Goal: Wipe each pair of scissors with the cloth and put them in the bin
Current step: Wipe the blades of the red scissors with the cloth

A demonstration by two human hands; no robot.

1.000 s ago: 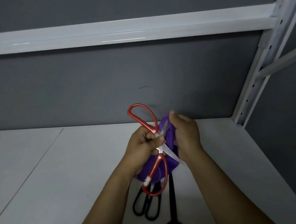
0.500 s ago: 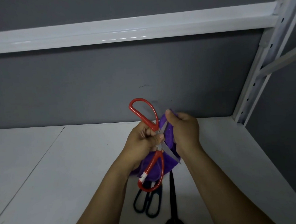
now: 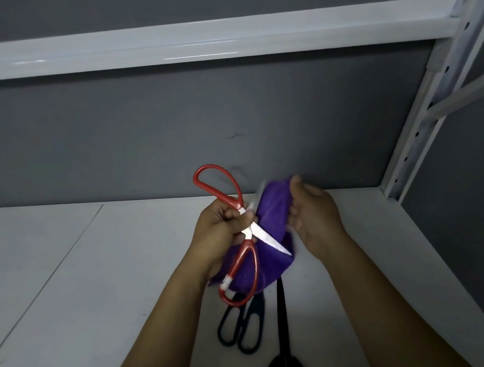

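Red-handled metal scissors are held above the white shelf board with blades spread. The left hand grips them near the pivot, fingers curled tight. The right hand clutches a purple cloth, folded over the blurred upper blade. On the board below lie short black-handled scissors, just beside long black scissors.

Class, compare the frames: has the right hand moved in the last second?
Yes. The right hand, holding the purple cloth, has shifted right, toward the white shelf upright and away from the red scissors.
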